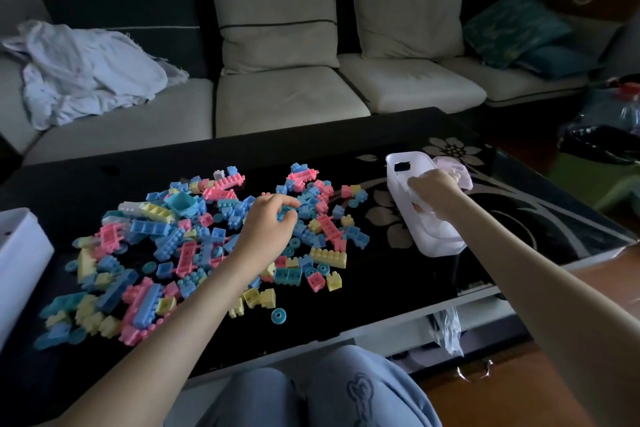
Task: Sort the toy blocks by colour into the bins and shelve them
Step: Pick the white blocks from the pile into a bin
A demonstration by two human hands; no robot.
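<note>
Knees nearest — left hand pinches a blue block, right hand seemingly clutches bag in bin.

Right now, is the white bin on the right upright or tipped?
Upright: the white bin sits base-down on the table, open top facing up. The right hand is at its opening; contents cannot tell.

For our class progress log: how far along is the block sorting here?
Barely begun. Done: something pinkish lies in the white bin. In hand: the left hand pinches a blue block in the pile; the right hand is at the bin's rim, grip unclear. Left: most blocks lie mixed on the table; nothing shelved in view.
</note>
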